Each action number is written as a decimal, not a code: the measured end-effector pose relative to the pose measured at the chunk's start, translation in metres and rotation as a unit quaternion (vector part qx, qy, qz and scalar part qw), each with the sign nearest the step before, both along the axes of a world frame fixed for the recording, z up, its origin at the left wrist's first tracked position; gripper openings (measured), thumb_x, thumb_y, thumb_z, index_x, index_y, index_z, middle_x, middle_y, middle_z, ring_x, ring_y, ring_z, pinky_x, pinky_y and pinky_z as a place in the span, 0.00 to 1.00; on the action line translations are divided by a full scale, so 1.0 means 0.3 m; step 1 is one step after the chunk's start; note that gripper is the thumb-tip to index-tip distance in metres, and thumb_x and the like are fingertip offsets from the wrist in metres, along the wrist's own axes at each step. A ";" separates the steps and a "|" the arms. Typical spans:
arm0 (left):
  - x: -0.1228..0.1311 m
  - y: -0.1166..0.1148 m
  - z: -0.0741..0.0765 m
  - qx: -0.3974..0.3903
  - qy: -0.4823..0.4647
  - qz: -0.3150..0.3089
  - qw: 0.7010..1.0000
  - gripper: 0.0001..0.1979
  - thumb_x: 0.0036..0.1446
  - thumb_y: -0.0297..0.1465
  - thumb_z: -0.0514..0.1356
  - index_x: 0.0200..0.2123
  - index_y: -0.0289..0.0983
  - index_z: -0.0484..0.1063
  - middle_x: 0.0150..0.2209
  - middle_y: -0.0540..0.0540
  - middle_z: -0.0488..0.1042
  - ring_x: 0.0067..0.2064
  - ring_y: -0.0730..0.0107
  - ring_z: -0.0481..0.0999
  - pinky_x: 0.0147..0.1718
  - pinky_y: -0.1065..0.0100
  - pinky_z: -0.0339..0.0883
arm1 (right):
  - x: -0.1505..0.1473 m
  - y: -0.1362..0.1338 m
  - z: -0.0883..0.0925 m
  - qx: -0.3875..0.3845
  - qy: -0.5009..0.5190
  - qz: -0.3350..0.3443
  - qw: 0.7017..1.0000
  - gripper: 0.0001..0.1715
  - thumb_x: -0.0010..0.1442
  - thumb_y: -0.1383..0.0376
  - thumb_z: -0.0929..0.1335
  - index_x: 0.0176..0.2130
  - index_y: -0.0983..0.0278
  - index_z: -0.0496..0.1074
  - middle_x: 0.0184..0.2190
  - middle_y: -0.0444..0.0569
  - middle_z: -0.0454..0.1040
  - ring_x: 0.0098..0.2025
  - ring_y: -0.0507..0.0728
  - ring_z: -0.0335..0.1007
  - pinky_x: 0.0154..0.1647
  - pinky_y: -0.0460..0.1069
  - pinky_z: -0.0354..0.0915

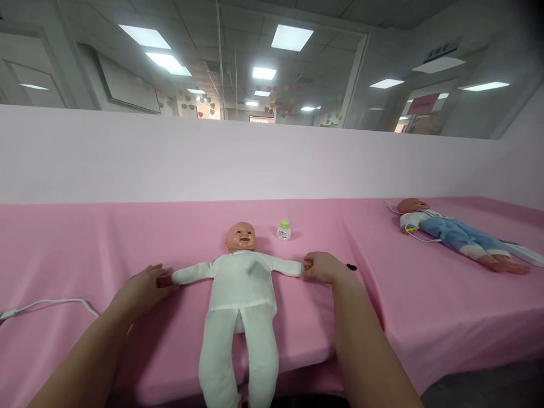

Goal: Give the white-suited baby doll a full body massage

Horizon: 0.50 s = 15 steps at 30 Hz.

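A baby doll (pixel 242 283) in a white one-piece suit lies on its back on the pink-covered table (pixel 85 243), arms stretched out sideways, legs hanging toward the front edge. My left hand (pixel 142 289) holds the doll's hand at the end of its left-side sleeve. My right hand (pixel 321 267) grips the doll's other hand at the right sleeve. A small white bottle with a green cap (pixel 284 230) stands just behind the doll's head, to the right.
A second doll (pixel 450 233) in blue and white clothes lies at the far right of the table with a thin white cord beside it. A white cable (pixel 46 305) runs along the left. A small black object (pixel 351 266) lies by my right hand. A pale pink wall backs the table.
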<state>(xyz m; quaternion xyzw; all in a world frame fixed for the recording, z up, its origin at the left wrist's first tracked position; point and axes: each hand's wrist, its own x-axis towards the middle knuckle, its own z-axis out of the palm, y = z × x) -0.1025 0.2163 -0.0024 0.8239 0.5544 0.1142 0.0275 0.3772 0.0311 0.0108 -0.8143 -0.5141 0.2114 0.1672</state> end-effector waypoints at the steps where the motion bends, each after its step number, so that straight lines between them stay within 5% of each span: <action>1: -0.001 -0.005 0.003 -0.025 -0.005 -0.004 1.000 0.21 0.57 0.52 0.59 0.42 0.43 0.76 0.49 0.46 0.82 0.50 0.44 0.80 0.42 0.56 0.73 | -0.006 0.007 -0.001 -0.004 -0.001 -0.002 1.000 0.16 0.47 0.62 0.74 0.39 0.59 0.80 0.39 0.53 0.81 0.38 0.66 0.78 0.33 0.54 0.67; 3: 0.008 -0.018 0.010 -0.072 -0.022 -0.009 0.997 0.21 0.57 0.54 0.59 0.37 0.43 0.75 0.41 0.44 0.82 0.43 0.47 0.80 0.36 0.58 0.69 | -0.015 0.021 -0.007 -0.008 -0.003 -0.004 1.000 0.08 0.45 0.62 0.75 0.30 0.59 0.77 0.34 0.51 0.80 0.35 0.64 0.77 0.31 0.52 0.64; 6: 0.019 -0.027 0.009 -0.072 -0.096 0.021 0.993 0.20 0.53 0.52 0.64 0.38 0.42 0.76 0.39 0.42 0.81 0.41 0.47 0.79 0.34 0.59 0.67 | -0.021 0.032 -0.020 0.006 -0.001 -0.009 1.000 0.10 0.46 0.61 0.77 0.29 0.59 0.75 0.34 0.49 0.80 0.36 0.63 0.77 0.30 0.51 0.62; 11: 0.009 -0.020 -0.022 -0.087 -0.276 0.078 0.954 0.25 0.48 0.51 0.70 0.44 0.43 0.77 0.33 0.46 0.81 0.35 0.53 0.80 0.30 0.63 0.67 | 0.008 0.031 -0.042 0.090 0.133 -0.018 0.987 0.22 0.49 0.54 0.79 0.41 0.60 0.76 0.38 0.50 0.80 0.36 0.59 0.75 0.32 0.49 0.65; 15: 0.012 -0.023 -0.040 -0.128 -0.420 0.077 0.895 0.32 0.47 0.56 0.71 0.46 0.38 0.78 0.28 0.47 0.78 0.29 0.62 0.75 0.26 0.66 0.65 | 0.058 0.039 -0.063 0.206 0.298 -0.037 0.931 0.41 0.50 0.51 0.80 0.57 0.60 0.69 0.34 0.47 0.77 0.33 0.56 0.71 0.33 0.49 0.65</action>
